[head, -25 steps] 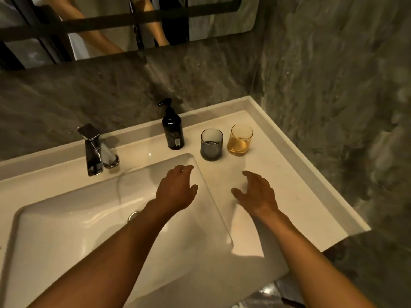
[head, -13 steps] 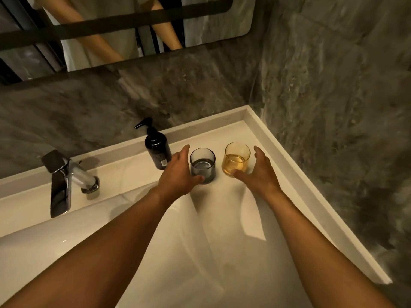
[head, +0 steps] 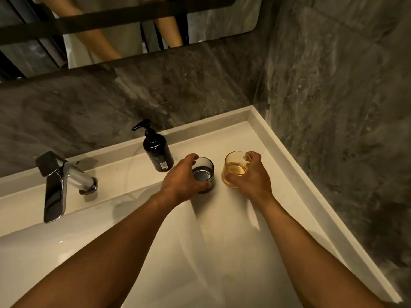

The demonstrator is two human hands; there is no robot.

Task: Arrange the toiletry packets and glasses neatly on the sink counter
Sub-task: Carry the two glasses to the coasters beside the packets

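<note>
Two short glasses stand side by side on the white sink counter (head: 278, 174) near its back right corner. My left hand (head: 181, 181) is wrapped around the smoky grey glass (head: 205, 172) from its left side. My right hand (head: 252, 176) grips the amber glass (head: 234, 167) from its right side, thumb in front and fingers behind the rim. Both glasses rest upright on the counter. No toiletry packets are visible.
A black pump bottle (head: 156, 150) stands just left of the grey glass. A chrome faucet (head: 57, 183) sits at the left above the basin (head: 66, 252). Dark stone walls close the back and right; a mirror (head: 124, 30) hangs above.
Both hands reached forward from the basin's edge to the glasses and closed around them, left on the grey one, right on the amber one. The camera moved closer.
</note>
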